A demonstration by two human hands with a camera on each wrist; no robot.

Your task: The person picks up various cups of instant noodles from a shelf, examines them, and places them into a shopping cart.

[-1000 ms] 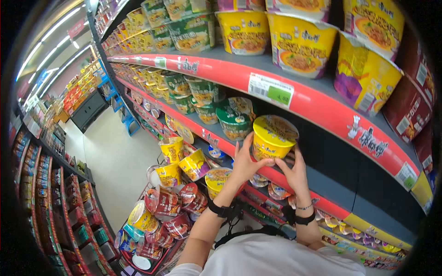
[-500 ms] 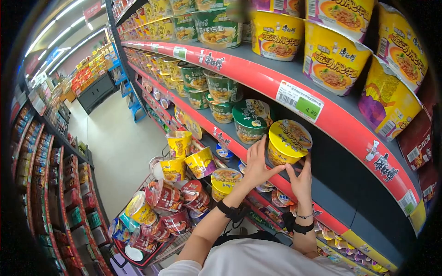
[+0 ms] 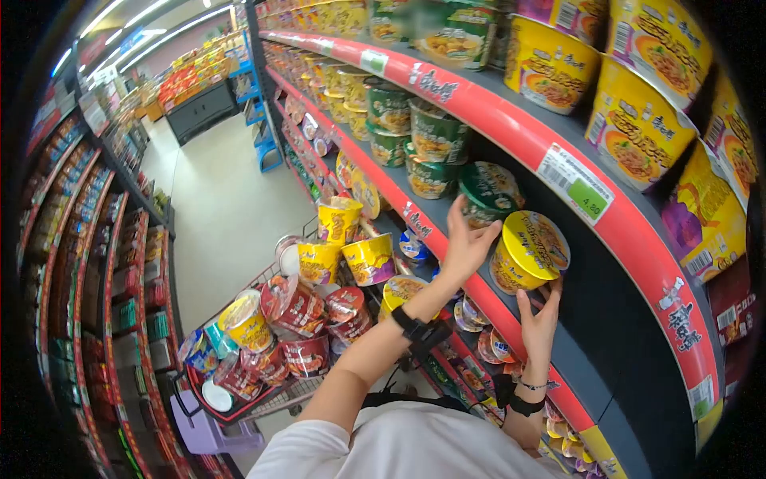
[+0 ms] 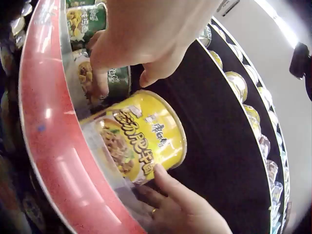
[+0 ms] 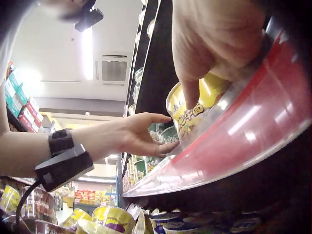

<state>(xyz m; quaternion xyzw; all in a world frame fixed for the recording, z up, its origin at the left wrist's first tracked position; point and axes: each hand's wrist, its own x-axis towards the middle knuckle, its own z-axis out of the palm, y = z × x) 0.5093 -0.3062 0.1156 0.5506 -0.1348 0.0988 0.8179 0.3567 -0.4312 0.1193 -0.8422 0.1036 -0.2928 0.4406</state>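
A yellow instant noodle cup (image 3: 523,251) sits on the middle shelf, tilted slightly toward the front lip. My right hand (image 3: 540,321) holds it at the lower right, thumb on the front side in the left wrist view and the other fingers partly hidden beneath or behind. To its left stands a green instant noodle cup (image 3: 488,195). My left hand (image 3: 467,249) has its fingers at the front of that green cup. Its thumb is spread toward the yellow cup, as the right wrist view also shows.
A red shelf edge (image 3: 511,319) curves across in front of both cups. Above runs another shelf with yellow cups (image 3: 550,68) and a price label (image 3: 576,184). A shopping cart (image 3: 275,399) heaped with red and yellow noodle cups stands at the left, beside the aisle floor (image 3: 215,199).
My left hand has shifted from the yellow cup's left side toward the green cup. My right hand stays on the yellow cup. The head view has swung right.
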